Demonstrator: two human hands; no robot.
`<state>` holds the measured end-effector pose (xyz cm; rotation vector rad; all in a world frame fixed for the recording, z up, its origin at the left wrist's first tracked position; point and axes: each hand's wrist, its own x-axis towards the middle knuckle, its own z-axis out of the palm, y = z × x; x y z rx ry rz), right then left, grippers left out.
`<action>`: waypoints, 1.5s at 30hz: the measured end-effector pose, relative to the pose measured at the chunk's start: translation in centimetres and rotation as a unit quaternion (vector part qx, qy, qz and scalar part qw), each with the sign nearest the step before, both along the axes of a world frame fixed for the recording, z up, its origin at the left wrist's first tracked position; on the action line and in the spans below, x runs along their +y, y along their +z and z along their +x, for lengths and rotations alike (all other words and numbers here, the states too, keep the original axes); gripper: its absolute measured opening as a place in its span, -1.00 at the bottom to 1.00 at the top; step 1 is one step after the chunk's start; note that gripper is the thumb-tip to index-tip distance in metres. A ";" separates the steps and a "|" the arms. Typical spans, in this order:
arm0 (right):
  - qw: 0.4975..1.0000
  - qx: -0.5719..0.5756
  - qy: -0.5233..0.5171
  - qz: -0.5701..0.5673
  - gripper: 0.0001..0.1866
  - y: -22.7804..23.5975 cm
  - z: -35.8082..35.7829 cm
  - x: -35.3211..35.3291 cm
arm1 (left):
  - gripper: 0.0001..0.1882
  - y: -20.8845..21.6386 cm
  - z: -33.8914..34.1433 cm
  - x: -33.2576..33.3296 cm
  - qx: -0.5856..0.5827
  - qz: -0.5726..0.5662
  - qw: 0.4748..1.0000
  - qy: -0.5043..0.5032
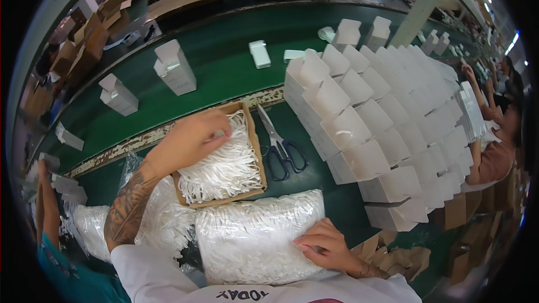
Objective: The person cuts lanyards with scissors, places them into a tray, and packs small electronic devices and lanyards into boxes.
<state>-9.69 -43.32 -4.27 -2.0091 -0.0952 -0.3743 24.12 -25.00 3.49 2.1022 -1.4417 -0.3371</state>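
My left hand [201, 136] is over a shallow cardboard tray [261, 175] heaped with thin white cords [224, 169]. Its fingers are bent together at the cords, and whatever lies between them is hidden. Just in front of me rests a clear plastic bag [252, 241] packed with similar white cords. At that bag's right end my right hand [327, 248] is closed on the plastic, thumb and fingers bent. Scissors [279, 148] with dark blue handles lie beside the tray, blades pointing away.
Many open white boxes [387, 118] stand stacked on the right. A green conveyor belt [219, 73] across the far side carries upright open boxes [175, 70] and a small white box [260, 55]. More bagged cords [92, 227] lie left. Other people [494, 146] are at both sides.
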 end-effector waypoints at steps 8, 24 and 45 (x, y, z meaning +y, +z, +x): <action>0.999 -0.040 0.017 0.016 -0.75 0.0 0.3 -0.2 | -0.76 3.4 0.0 2.0 0.133 0.026 0.985 0.104; 0.998 -0.055 0.015 0.000 -0.75 0.4 0.3 0.2 | -0.75 10.7 5.4 -6.1 0.146 -0.220 0.963 0.049; 0.999 -0.033 0.013 0.035 -0.81 0.2 -0.4 0.0 | -0.73 4.6 12.0 -25.4 0.085 -0.276 0.957 0.044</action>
